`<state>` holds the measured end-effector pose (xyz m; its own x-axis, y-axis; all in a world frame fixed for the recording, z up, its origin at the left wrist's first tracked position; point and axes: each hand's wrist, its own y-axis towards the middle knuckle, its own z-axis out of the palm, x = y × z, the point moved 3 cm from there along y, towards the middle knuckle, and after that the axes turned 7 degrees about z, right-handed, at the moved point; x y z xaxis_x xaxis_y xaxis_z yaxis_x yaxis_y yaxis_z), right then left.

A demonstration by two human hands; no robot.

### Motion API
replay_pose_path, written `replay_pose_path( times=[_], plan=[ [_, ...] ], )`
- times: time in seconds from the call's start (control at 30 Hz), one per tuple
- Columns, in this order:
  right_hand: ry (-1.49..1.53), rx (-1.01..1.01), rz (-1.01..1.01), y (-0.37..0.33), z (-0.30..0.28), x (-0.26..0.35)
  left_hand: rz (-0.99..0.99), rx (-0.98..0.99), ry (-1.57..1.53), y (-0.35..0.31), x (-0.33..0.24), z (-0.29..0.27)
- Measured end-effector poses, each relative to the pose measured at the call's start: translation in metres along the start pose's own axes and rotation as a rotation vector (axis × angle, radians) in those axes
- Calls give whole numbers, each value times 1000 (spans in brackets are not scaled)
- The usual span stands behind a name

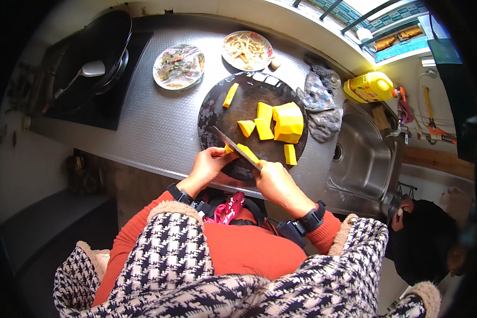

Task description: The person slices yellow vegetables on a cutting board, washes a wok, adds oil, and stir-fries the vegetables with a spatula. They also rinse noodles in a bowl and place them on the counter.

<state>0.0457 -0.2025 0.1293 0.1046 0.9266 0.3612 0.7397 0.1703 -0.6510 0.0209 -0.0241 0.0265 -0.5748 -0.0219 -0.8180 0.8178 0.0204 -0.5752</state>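
Note:
My right hand (277, 184) is closed round the handle of a knife (233, 144), its blade slanting away to the left over the round dark cutting board (212, 106). My left hand (209, 162) pinches a yellow pumpkin piece (228, 149) at the blade's left side. Against the blade's right side lies another pumpkin piece (248, 152). Farther back on the board are a large peeled pumpkin chunk (289, 123) and several smaller pieces. One pumpkin strip (230, 95) rests alone at the far left, and a short pumpkin block (290, 154) lies near the right edge.
Behind the board stand a plate of pale strips (247, 50) and a film-covered plate (179, 66). A wok (93, 47) with a spatula (91, 69) is on the left. Cloths (320, 106), a sink (363, 151) and a yellow jug (370, 87) are right; another person (424, 238) is lower right.

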Motion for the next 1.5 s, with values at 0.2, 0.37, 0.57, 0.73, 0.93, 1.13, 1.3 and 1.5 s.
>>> replay_pose_path(
  times=[0.2,0.37,0.57,0.73,0.93,1.13,1.3,1.5],
  plan=[
    [-7,39,-26,18,12,-5,-14,72,-67,7,10,1],
    [-40,36,0,35,35,-8,13,98,-147,1,7,2],
    [-69,65,-2,50,41,-20,-95,110,-126,0,-1,6],
    [55,-20,-47,45,26,-31,-81,24,-392,12,-6,13],
    [372,-133,-37,25,-4,-53,-63,14,-470,47,-17,29],
    [472,-300,-30,-2,-18,-88,-117,120,-47,52,-42,38],
    [691,-449,29,-26,-23,-126,702,78,829,64,-122,50],
    [726,-521,119,-39,-18,-152,1262,583,1238,104,-159,138]
  ],
)
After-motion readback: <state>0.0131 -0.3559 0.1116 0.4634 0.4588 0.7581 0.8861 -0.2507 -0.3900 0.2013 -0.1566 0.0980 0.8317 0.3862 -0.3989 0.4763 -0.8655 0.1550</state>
